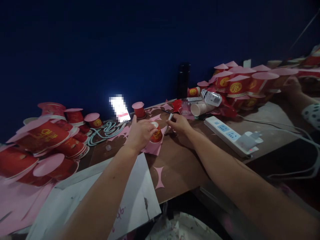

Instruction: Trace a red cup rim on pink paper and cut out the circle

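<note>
A red paper cup (157,136) with gold print stands on a piece of pink paper (155,149) at the middle of the brown table (180,166). My left hand (141,132) is closed on the cup from its left side. In my right hand (180,122) is a slim white pen (168,124), gripped just to the right of the cup. Its lower end points down toward the pink paper; whether it touches I cannot tell. Just behind stands another red cup (139,110) with a pink paper disc on top.
Red cups with pink discs pile up at left (50,133) and right (235,87). A power strip (227,135) lies right of my right hand. A lit phone (120,108), coiled cable (106,132), pink scraps (159,177) and white board (140,190) surround the work. Another person's hand (292,87) is far right.
</note>
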A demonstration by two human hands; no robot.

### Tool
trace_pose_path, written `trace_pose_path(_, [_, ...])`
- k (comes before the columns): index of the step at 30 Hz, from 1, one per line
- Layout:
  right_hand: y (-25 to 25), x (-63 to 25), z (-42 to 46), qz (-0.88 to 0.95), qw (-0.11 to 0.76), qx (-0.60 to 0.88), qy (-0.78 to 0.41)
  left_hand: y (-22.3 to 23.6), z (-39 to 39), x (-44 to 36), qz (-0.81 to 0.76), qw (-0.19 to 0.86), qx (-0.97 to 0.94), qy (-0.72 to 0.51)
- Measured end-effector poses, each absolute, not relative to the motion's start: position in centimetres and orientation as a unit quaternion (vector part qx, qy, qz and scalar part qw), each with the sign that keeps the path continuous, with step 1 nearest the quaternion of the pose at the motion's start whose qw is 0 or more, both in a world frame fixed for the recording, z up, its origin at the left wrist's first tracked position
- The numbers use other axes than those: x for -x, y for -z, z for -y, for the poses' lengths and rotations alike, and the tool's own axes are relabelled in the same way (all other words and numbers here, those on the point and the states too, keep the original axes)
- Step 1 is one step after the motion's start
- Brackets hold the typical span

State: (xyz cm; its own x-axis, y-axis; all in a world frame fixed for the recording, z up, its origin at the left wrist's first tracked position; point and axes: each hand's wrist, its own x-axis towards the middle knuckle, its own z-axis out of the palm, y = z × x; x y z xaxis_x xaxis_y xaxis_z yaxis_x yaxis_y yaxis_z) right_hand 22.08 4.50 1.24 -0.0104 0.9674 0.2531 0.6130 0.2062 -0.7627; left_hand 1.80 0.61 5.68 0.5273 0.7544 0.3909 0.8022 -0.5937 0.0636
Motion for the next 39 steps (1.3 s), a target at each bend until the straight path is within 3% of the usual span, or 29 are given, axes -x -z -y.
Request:
trace_pose_path(19, [-0.9, -22.2, -4.7, 0.68, 0.396, 0.576, -0.221, -5.0, -0.2, -1.2, 0.441, 0.026, 0.873, 0.207])
trace_pose_path(39, [-0.7, -21.9, -4.7, 0.681, 0.385, 0.582, -0.221, -4.2, -1.1, -0.3, 0.387, 0.082, 0.891, 0.222])
